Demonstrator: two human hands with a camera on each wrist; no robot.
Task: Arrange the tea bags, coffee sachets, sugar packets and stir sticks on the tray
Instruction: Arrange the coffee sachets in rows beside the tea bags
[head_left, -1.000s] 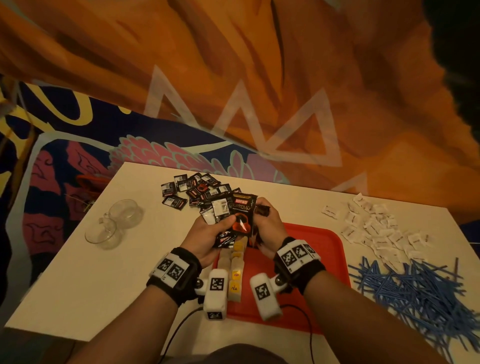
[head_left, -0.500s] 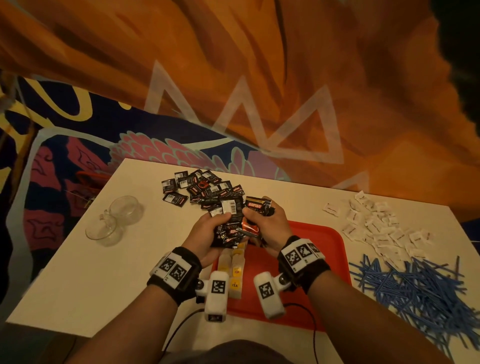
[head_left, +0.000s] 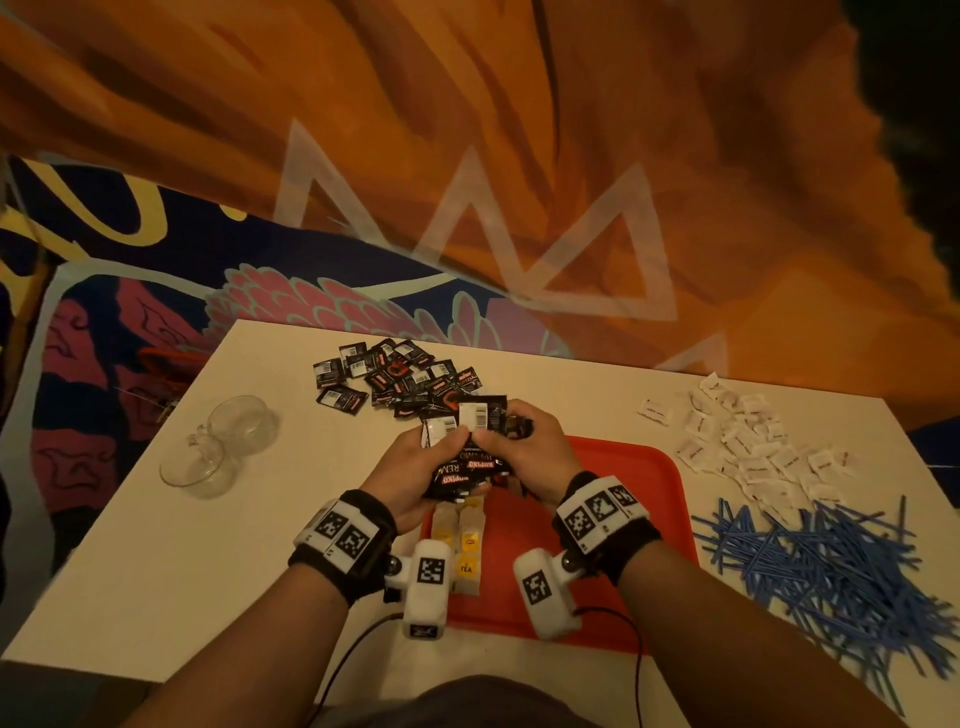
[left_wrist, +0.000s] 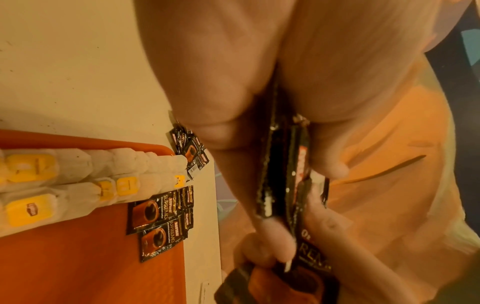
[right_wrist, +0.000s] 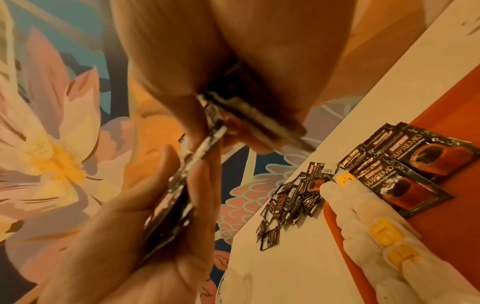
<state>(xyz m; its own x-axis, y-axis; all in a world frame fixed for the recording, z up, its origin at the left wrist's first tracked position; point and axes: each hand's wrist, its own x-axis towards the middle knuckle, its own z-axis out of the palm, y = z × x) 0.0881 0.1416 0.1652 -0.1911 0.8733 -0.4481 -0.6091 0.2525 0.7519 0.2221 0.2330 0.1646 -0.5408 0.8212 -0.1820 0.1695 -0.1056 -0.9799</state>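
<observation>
Both hands hold a bundle of black coffee sachets (head_left: 467, 457) just above the far left corner of the red tray (head_left: 649, 467). My left hand (head_left: 410, 467) grips the bundle (left_wrist: 280, 174) from the left. From the right, my right hand (head_left: 530, 447) pinches some of its sachets (right_wrist: 233, 115). Two rows of tea bags (left_wrist: 78, 181) with yellow tags lie along the tray's left side, with a few coffee sachets (left_wrist: 155, 218) beside them on the tray. More coffee sachets (head_left: 395, 379) are piled on the table behind the tray.
White sugar packets (head_left: 743, 441) lie scattered at the table's right back, and a heap of blue stir sticks (head_left: 831, 561) sits at the right front. Two clear glass cups (head_left: 218, 447) stand at the left. A painted wall runs along the table's far edge.
The sachet that stood upright facing me is now tucked into the bundle. The hands have drawn closer together, with the sachets' barcode backs on top.
</observation>
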